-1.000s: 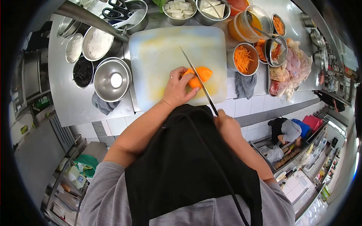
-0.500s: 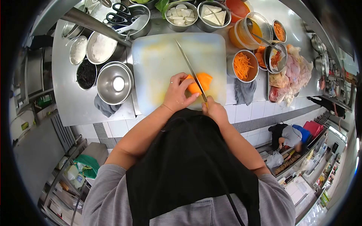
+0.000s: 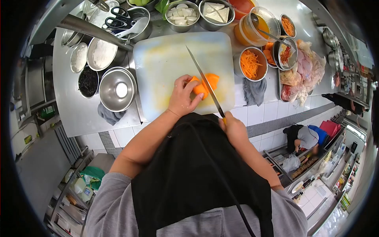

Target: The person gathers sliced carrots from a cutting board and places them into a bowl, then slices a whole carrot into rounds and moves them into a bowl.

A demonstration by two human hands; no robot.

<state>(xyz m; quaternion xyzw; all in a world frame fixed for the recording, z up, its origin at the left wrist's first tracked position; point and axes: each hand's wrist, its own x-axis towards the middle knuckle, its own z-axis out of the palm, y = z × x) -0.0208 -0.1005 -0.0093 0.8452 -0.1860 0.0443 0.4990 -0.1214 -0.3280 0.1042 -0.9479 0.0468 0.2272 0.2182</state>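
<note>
A thick piece of carrot [image 3: 200, 91] lies on the pale cutting board [image 3: 158, 59]. Curled fingers of my left hand [image 3: 182, 96] hold it from the left side. Wrapped round the yellow handle of a long kitchen knife [image 3: 202, 76] is my right hand [image 3: 235, 128], close to the board's front edge. The blade slants across the board, tip pointing away from me, and runs along the right side of the held carrot. Cut carrot slices [image 3: 213, 80] lie just right of the blade.
Left of the board stand stacked steel bowls [image 3: 117, 90] and a bowl of dark shreds [image 3: 88, 82]. To the right are a bowl of shredded carrot [image 3: 250, 64], a tub of orange liquid [image 3: 256, 29] and bagged raw meat [image 3: 306, 71]. Behind, a person [image 3: 304, 138] bends down.
My right hand and the knife have moved to the right and back toward me. The left hand still holds the carrot. The whole view has shifted slightly.
</note>
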